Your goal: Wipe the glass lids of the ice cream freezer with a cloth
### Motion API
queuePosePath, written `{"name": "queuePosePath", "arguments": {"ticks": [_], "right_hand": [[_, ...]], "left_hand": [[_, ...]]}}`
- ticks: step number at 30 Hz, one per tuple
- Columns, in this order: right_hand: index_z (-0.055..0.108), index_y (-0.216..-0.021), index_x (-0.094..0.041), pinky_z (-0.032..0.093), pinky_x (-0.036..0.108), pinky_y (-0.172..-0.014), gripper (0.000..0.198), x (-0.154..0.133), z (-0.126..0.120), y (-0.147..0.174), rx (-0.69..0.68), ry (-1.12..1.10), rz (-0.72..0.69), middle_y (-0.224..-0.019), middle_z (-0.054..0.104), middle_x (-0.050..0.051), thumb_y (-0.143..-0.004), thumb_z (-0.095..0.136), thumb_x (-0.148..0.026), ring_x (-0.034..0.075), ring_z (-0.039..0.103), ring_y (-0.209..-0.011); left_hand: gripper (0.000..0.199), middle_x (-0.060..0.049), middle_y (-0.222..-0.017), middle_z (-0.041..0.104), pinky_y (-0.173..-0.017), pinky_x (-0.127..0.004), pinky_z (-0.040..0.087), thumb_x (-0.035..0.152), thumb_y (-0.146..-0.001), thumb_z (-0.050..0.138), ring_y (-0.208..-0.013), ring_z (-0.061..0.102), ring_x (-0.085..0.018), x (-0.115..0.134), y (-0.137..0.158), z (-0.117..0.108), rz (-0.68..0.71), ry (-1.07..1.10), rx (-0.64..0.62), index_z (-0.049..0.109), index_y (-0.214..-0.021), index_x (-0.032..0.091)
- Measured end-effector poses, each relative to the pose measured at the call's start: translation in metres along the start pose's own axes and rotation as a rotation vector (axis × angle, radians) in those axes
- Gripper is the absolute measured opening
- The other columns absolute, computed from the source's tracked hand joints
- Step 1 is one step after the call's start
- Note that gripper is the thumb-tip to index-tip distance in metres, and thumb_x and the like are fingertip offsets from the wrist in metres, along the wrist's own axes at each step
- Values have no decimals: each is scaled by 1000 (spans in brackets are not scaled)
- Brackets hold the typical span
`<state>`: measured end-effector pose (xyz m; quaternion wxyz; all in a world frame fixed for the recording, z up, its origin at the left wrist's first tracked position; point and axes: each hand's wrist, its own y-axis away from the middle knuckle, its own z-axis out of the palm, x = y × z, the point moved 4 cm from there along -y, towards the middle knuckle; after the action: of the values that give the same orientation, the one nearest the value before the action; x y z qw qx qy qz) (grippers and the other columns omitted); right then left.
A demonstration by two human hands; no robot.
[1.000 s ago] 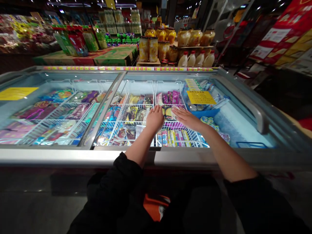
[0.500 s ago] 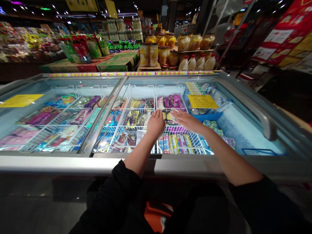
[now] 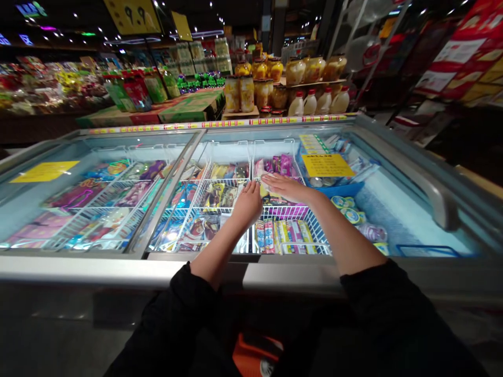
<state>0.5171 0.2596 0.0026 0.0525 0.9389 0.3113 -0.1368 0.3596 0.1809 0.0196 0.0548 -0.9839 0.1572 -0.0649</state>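
My left hand (image 3: pixel 248 203) is stretched over the middle of a chest freezer (image 3: pixel 184 268), a ring on one finger. Its fingers lie straight and nothing is in them. Close beside it, my right hand (image 3: pixel 286 188) is held flat, fingertips pointing left and almost meeting the left hand. Whether the palms touch the glass lid or hover above it, I cannot tell. Below them, white wire baskets (image 3: pixel 283 211) hold wrapped frozen treats, among them purple packets (image 3: pixel 283 163) and upright colourful packs (image 3: pixel 288 235). My forearms hide part of the baskets.
Yellow notices (image 3: pixel 328 165) lie on the lid glass. A thick grey handle (image 3: pixel 442 201) runs along the right side. Tubs (image 3: pixel 349 209) sit in the right compartment. Behind the freezer stand fruit jars (image 3: pixel 239 94), white jugs (image 3: pixel 310 102) and bottles (image 3: pixel 137 90). Something orange (image 3: pixel 255 356) shows below me.
My right hand has shifted left, nearer to my left hand, and its forearm has swung inward. My left hand has moved slightly left and down. The view has turned a little.
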Motion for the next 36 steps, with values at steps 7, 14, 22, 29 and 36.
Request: {"name": "queuePosePath", "arguments": {"ticks": [7, 14, 22, 29, 36], "right_hand": [[37, -169, -24, 21, 57, -135, 64, 3, -7, -14, 171, 111, 228, -176, 31, -1, -106, 26, -32, 29, 24, -164], [40, -166, -41, 14, 61, -135, 59, 25, -14, 2, -18, -59, 86, -175, 27, -13, -107, 33, -36, 27, 15, -166], [37, -168, -36, 19, 58, -135, 59, 32, -12, -8, 133, 30, 171, -176, 28, -6, -110, 28, -39, 27, 21, -165], [36, -167, -44, 20, 60, -133, 58, 45, -13, 5, 34, -21, 122, -176, 28, -10, -109, 31, -44, 27, 19, -165], [40, -168, -29, 19, 59, -134, 62, 34, -13, -24, 171, 58, 214, -175, 32, -1, -106, 29, -28, 27, 24, -164]], "left_hand": [[38, -26, -129, 75, -121, -42, 46, 9, -101, 44, -130, 69, -32, 6, -35, -25, -1, -76, -35, 74, -123, 1], [54, -16, -168, 44, -133, -40, 31, 15, -107, 38, -159, 40, -26, -19, -43, -9, -3, 31, 69, 47, -159, 4], [55, -17, -169, 43, -133, -42, 31, 20, -108, 39, -160, 38, -25, -18, -52, 0, 8, 71, 97, 47, -160, 6], [54, -19, -169, 41, -133, -39, 29, 19, -109, 38, -160, 38, -25, -17, -55, 1, -9, 76, 35, 44, -160, 1], [54, -18, -168, 43, -133, -38, 30, 12, -107, 39, -160, 38, -25, -5, -75, -5, -76, 107, 40, 45, -159, 2]]}}
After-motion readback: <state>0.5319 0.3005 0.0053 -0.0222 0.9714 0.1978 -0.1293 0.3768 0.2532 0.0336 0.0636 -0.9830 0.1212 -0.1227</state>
